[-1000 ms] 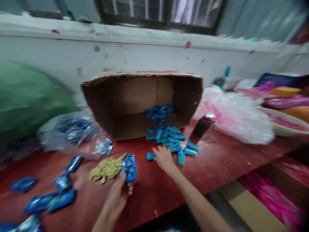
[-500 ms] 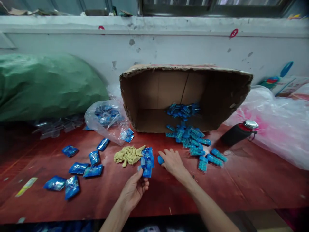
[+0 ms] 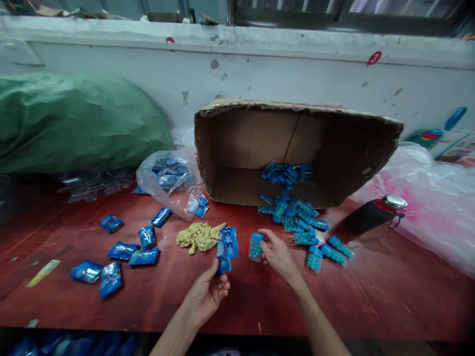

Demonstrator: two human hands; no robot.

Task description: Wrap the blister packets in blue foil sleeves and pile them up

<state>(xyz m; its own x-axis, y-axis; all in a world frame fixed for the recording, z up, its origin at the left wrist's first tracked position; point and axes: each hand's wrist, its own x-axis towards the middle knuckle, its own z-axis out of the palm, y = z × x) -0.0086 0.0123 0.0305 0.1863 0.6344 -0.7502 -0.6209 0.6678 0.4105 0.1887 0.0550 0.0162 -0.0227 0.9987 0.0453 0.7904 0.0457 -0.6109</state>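
One red "3" above a worktop of blue packets and little bottles

Across the room's pale wall runs a red worktop (image 3: pixel 267 306), and on it a worn cardboard box (image 3: pixel 274 133) lies with its open side facing the person. To its left bulges a green sack (image 3: pixel 81 123); to its right spreads a white plastic bag (image 3: pixel 438 193) with a pink patch. Near the box's right side leans a dark bottle (image 3: pixel 371 213) with a silvery cap.

The left hand (image 3: pixel 210 296) has its grip closed, thumb on top, on the lower end of some flat blue sachets (image 3: pixel 227 244). They carry pale print, too small for me to read. The right hand (image 3: pixel 278 252) has fingers and thumb closed on a small blue-capped bottle (image 3: pixel 256 247), clear-sided with turquoise beads inside, held nearly upright just right of the sachets.

Left of the box sits a clear bag (image 3: pixel 147 173) of blue packs. A crumpled yellowish cloth (image 3: pixel 198 236) lies right by the sachets; whether they touch, I can't tell. More small bottles (image 3: pixel 297 212) spill from the box onto the red surface, and plump blue packets (image 3: pixel 111 279) lie scattered at the left, their lettering blurred. High on the wall, the round red marker (image 3: pixel 374 58) reads "3".
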